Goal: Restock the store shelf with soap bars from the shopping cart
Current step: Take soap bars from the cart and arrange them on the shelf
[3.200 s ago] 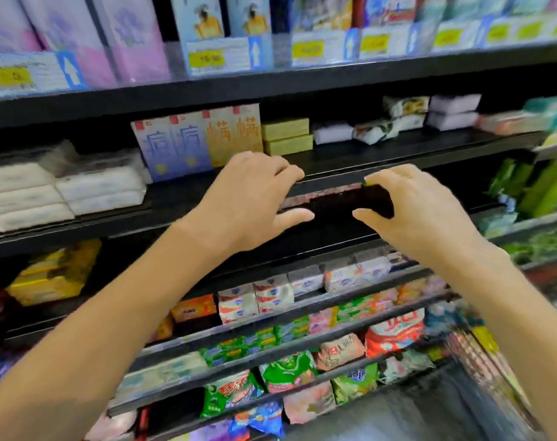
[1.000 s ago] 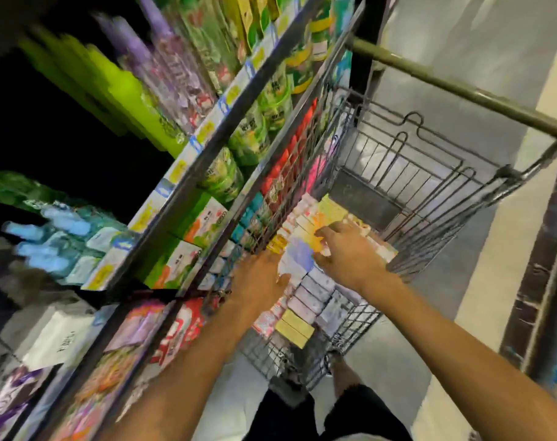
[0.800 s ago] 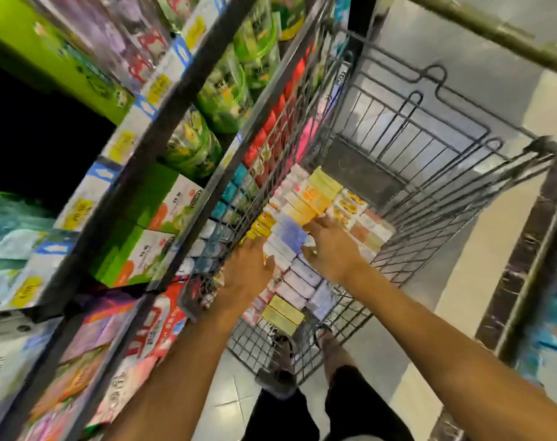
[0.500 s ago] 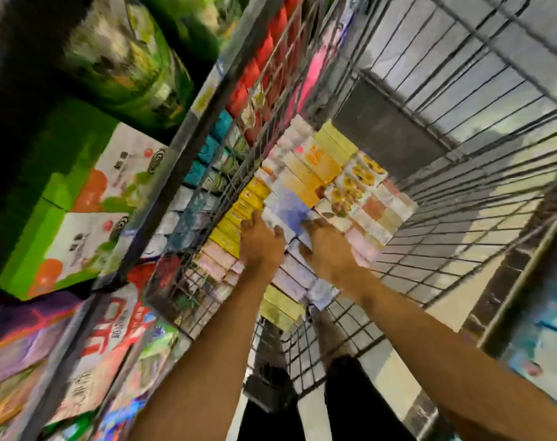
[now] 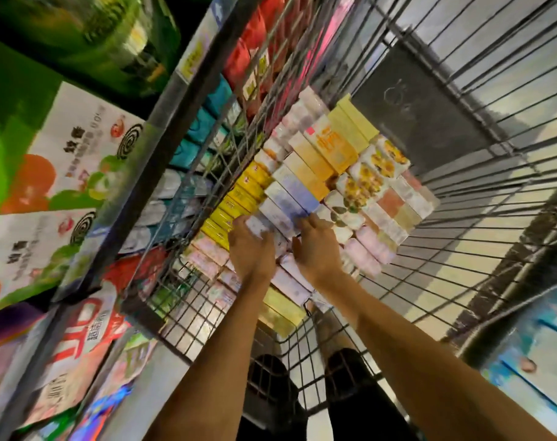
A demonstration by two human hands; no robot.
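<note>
The wire shopping cart (image 5: 468, 218) holds rows of boxed soap bars: yellow ones (image 5: 239, 198) by the left wall, orange ones (image 5: 328, 144) at the far end, floral ones (image 5: 366, 176) to the right, and lavender ones (image 5: 290, 198) in the middle. Both my hands are down in the cart at the near end of the lavender row. My left hand (image 5: 251, 249) curls its fingers over the left end of a lavender box. My right hand (image 5: 318, 246) grips the same boxes from the right side. The boxes under my palms are hidden.
The store shelf rail (image 5: 162, 148) runs diagonally along the cart's left side, close to its wire wall. Green and white mosquito-coil boxes (image 5: 73, 148) and red packs (image 5: 251, 36) sit on the shelves. My legs (image 5: 271, 377) stand behind the cart's near wall.
I turned from the shelf down to the cart. Both hands went in among the soap boxes, and over the last half second they closed in on the lavender row as the view moved nearer.
</note>
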